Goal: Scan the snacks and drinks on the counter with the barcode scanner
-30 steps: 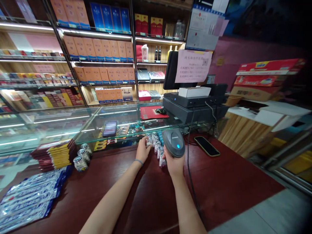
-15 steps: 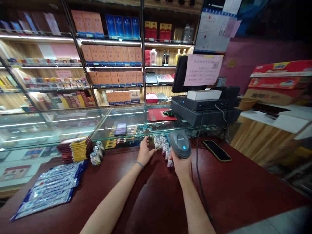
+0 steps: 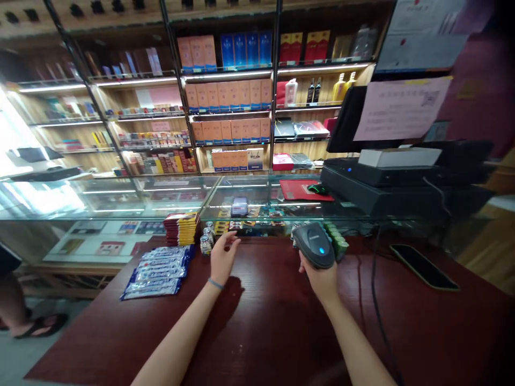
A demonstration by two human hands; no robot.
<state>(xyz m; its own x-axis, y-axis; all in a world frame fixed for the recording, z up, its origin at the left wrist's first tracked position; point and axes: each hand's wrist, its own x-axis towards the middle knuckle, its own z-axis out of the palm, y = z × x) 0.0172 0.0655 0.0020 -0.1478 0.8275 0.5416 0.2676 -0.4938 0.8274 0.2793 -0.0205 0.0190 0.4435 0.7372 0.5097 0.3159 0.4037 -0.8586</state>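
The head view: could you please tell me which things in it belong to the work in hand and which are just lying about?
Likely in the job:
scanner, in the right hand
small jars, nearest the left hand
blue-and-white packets

Probably just lying about:
phone, at the right
mouse
red mat

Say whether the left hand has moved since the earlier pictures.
Yes: judged against the red mat, the left hand has moved leftward, nearer the small jars beside the yellow packets.
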